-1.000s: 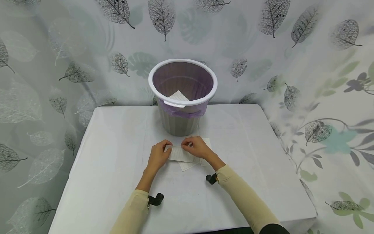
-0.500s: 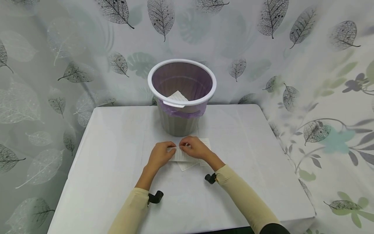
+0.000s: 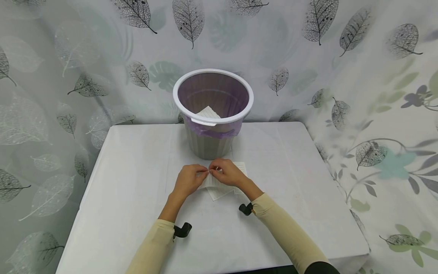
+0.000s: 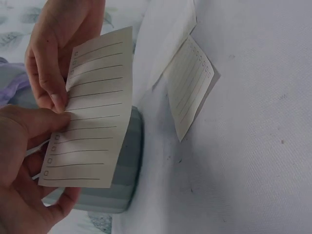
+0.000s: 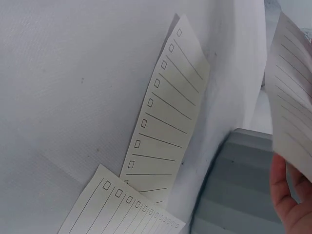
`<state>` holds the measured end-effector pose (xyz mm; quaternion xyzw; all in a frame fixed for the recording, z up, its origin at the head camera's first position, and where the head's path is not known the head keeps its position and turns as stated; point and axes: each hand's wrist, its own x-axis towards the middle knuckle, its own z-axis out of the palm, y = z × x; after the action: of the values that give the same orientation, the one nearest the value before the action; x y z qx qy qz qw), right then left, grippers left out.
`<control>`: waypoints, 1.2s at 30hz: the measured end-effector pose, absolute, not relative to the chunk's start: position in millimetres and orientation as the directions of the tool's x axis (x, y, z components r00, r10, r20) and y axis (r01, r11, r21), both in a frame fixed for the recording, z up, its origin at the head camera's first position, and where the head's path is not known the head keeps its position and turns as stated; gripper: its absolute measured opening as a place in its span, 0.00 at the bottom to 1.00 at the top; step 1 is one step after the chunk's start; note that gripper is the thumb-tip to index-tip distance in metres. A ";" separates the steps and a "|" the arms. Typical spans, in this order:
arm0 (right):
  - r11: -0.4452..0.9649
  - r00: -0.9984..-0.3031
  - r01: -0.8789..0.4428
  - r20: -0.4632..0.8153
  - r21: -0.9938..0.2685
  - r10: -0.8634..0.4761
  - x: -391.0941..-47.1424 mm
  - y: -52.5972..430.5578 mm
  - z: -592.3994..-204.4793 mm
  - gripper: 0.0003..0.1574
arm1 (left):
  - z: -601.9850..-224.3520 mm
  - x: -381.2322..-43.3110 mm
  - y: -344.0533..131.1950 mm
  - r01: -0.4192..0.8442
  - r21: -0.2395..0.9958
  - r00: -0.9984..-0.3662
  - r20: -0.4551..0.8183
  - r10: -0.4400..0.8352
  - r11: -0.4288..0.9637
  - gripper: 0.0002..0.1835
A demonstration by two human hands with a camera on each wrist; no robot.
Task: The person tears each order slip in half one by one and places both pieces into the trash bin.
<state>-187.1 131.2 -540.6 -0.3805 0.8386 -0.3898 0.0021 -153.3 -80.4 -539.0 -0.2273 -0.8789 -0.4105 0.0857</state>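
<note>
The left hand [image 3: 188,180] and right hand [image 3: 228,173], nearly closed, pinch an apparently untorn white lined-paper rectangle [image 4: 97,105] at frame centre, one white paper [image 3: 209,112] already in the grey ribbed plastic bin [image 3: 209,147] above, two lined sheets [image 5: 163,114] remaining on the white-covered desk [image 3: 137,167].

Left grip [image 3: 188,179], right grip [image 3: 228,173]: both pinching, fingertips [image 4: 56,120] close together; forearms [image 3: 153,243] slanting inward.

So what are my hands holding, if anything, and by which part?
An off-white, rectangular, lined paper sheet, pinched by the left hand and right hand near the middle of its checkbox edge.
</note>
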 end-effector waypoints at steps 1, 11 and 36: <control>0.405 -0.715 -0.631 0.293 -0.662 -0.635 -186.6 131.1 -539.7 0.05 | -539.1 -153.3 -80.8 0.481 0.683 -0.876 0.352 0.329 0.550 0.03; 0.381 -0.769 -0.552 0.276 -0.741 -0.577 -183.1 130.9 -535.6 0.04 | -540.9 -154.2 -81.9 0.572 0.665 -0.820 0.473 0.322 0.481 0.03; 0.430 -0.850 -0.468 0.262 -0.772 -0.456 -181.9 134.9 -535.9 0.05 | -536.8 -153.2 -84.3 0.507 0.717 -0.862 0.432 0.265 0.479 0.04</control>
<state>-181.9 134.9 -535.9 -0.2733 0.8454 -0.4588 -0.0064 -153.2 -84.3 -536.8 -0.2271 -0.8497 -0.4572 0.1323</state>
